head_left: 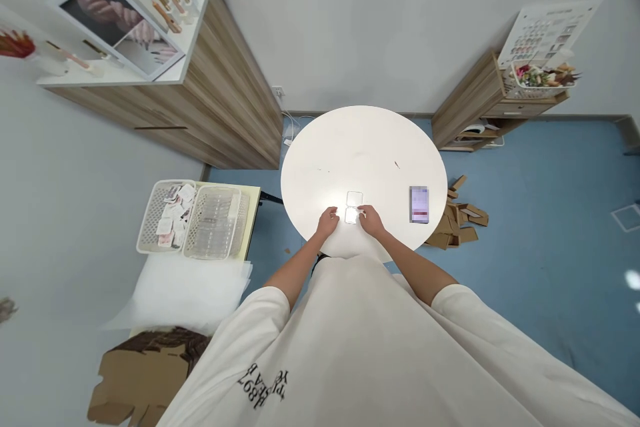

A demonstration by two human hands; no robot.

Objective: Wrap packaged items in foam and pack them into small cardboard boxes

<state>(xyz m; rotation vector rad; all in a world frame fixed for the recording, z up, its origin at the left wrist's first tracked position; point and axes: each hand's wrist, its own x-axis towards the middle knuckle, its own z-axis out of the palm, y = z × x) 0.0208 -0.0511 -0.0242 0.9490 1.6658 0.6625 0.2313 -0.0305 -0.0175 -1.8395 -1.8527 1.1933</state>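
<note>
A small clear square plastic box (355, 199) lies opened out on the white round table (360, 140), its two halves one behind the other. My right hand (371, 221) is at its right side, with bent fingertips at the edge where the halves meet, and seems to grip it there. On the other side, my left hand (328, 221) rests by the table's near part with curved fingers slightly apart, a small gap from the box. Nothing shows in that hand. Whether anything lies inside the box is too small and bright to tell.
A phone (419, 205) lies at the table's right. Left of the table, a basket of small cards (175, 217) stands beside a basket of clear boxes (213, 221). Flattened cardboard (453, 223) lies on the floor. Cabinets (225, 80) stand by the wall.
</note>
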